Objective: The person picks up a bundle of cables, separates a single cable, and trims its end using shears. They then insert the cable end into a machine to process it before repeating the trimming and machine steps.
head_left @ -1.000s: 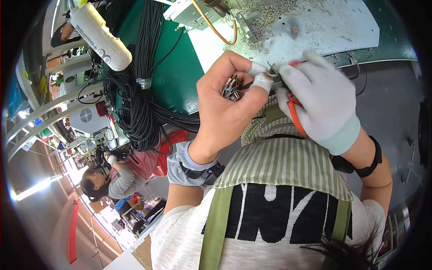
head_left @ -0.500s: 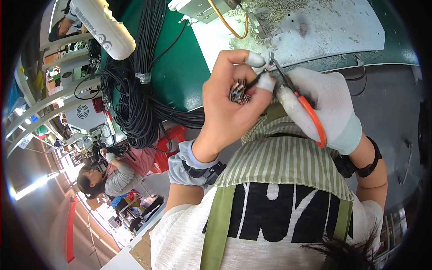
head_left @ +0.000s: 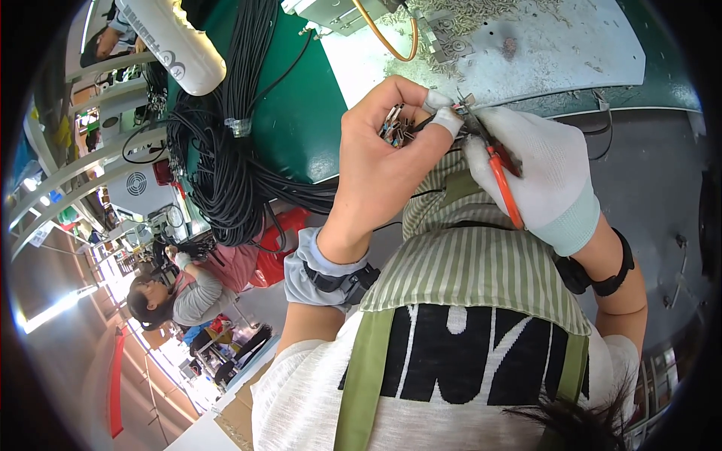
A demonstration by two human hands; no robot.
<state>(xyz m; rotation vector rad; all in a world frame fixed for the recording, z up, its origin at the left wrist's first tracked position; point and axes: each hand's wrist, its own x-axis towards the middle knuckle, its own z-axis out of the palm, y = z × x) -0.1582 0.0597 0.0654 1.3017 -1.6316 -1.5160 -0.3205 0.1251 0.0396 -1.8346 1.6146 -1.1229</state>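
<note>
My left hand (head_left: 380,169), with white covers on its thumb and index fingertips, is closed around several black cables. Their stripped ends, with metallic and coloured wire tips (head_left: 395,126), stick out between the curled fingers. One cable end is pinched between thumb and index finger, with small pinkish wires showing. My right hand (head_left: 545,165), in a white glove, is closed on cutting pliers (head_left: 502,188) with red-orange handles. The pliers' jaws are at the pinched cable end, right by my left fingertips. Whether the jaws have closed on a wire is too small to tell.
A pale work sheet (head_left: 549,64) strewn with small clippings lies ahead on the green table (head_left: 297,124). At its back stands a metal device (head_left: 331,15) with an orange-yellow tube. Coiled black cables (head_left: 226,188) hang at the left. Another person (head_left: 199,293) works further left.
The pliers' handles have come closer together and turned slightly, with the jaws now over the pinched wires. My left hand has rotated a little, and the bundled ends have moved up.
</note>
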